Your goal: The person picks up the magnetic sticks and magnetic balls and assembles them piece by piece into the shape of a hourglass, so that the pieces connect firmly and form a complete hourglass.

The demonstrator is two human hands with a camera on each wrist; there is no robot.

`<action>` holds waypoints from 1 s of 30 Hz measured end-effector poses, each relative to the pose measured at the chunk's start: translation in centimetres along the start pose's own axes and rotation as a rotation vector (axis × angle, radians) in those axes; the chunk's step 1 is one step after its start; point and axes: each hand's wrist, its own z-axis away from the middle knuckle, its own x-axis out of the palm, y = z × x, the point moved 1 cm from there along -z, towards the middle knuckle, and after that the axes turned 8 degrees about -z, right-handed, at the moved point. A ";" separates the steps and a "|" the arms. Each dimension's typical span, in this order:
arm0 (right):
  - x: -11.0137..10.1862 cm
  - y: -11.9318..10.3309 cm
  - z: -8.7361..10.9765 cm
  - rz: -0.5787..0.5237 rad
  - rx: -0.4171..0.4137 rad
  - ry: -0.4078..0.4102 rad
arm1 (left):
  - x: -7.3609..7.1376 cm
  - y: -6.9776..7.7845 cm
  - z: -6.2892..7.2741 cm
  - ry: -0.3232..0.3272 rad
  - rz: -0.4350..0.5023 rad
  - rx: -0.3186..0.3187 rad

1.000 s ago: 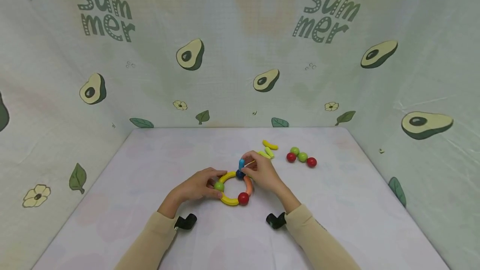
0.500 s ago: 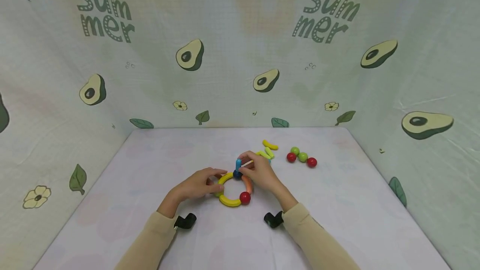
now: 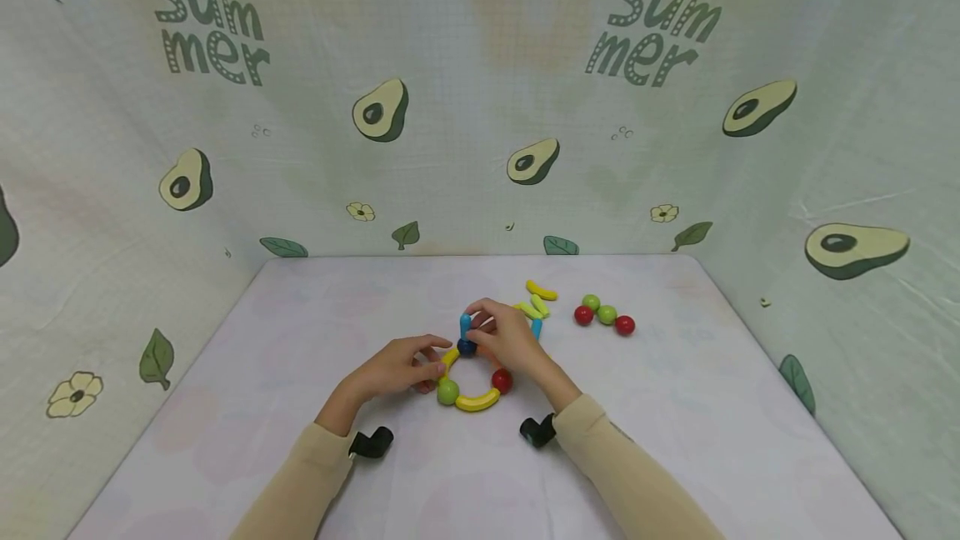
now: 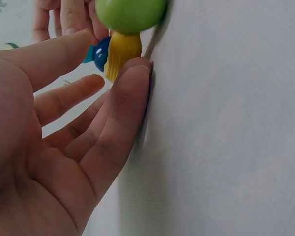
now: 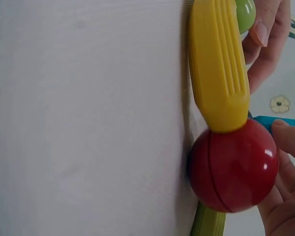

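Observation:
A ring of curved rods and balls lies on the table between the two hands. It has a green ball (image 3: 447, 392), a yellow curved rod (image 3: 477, 401), a red ball (image 3: 502, 380), an orange curved rod (image 3: 489, 357) partly covered by the right hand, and a dark blue ball (image 3: 467, 347). A short blue rod (image 3: 465, 326) stands upright on the blue ball, and my right hand (image 3: 512, 342) pinches it between thumb and fingertip. My left hand (image 3: 396, 370), fingers loosely bent, touches the ring's left side by another yellow curved rod (image 4: 122, 51).
Beyond the right hand lie a loose yellow curved rod (image 3: 542, 290), yellow-green rods (image 3: 539, 305) and a blue rod (image 3: 536, 328). Several red and green balls (image 3: 607, 315) sit farther right. Patterned cloth walls enclose the table's back and sides.
The ring has turned counterclockwise: the green ball came nearer the front, the red ball moved right and away. My right hand shifted left with the upright blue rod. The left hand barely moved.

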 end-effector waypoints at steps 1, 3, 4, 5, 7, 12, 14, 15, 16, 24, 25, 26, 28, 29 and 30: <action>0.1 0.0 -0.1 -0.003 -0.007 -0.002 | 0.0 -0.1 0.0 -0.001 0.002 -0.001; 0.3 -0.1 -0.2 -0.015 -0.006 -0.005 | -0.1 -0.1 0.1 0.003 -0.002 -0.002; 0.4 -0.1 -0.2 -0.018 -0.008 -0.008 | -0.1 -0.2 0.1 0.009 -0.014 -0.002; 0.5 -0.2 -0.3 -0.022 -0.008 -0.012 | -0.1 -0.2 0.1 0.019 -0.026 -0.002; 0.7 -0.2 -0.3 -0.022 -0.014 -0.018 | -0.3 -0.2 0.1 0.053 -0.059 -0.002; 1.1 -0.2 -0.4 -0.015 -0.017 -0.025 | -0.6 0.3 -0.3 0.200 -0.098 -0.004; 1.2 -0.3 -0.5 -0.020 -0.015 -0.026 | -0.6 0.7 -0.5 0.264 -0.093 -0.013; 1.2 -0.3 -0.4 -0.021 -0.012 -0.026 | -0.6 0.9 -0.5 0.294 -0.090 -0.017; 1.2 -0.4 -0.4 -0.022 -0.008 -0.027 | -0.6 1.1 -0.7 0.319 -0.086 -0.019; 1.1 -0.3 -0.4 -0.042 -0.011 -0.035 | 0.0 1.7 -1.9 0.421 -0.019 0.032; 1.1 -0.3 -0.5 -0.041 -0.012 -0.035 | 0.1 1.7 -2.0 0.428 -0.015 0.036; 1.2 -0.2 -0.5 -0.041 -0.014 -0.035 | 0.2 1.7 -2.1 0.435 -0.014 0.039; 1.2 -0.2 -0.5 -0.034 -0.015 -0.032 | 0.3 1.7 -2.3 0.448 -0.011 0.050; 1.1 -0.2 -0.5 -0.033 -0.015 -0.031 | 0.3 1.7 -2.4 0.454 -0.011 0.054; 1.1 -0.2 -0.5 -0.031 -0.016 -0.032 | 0.4 1.7 -2.5 0.459 -0.012 0.058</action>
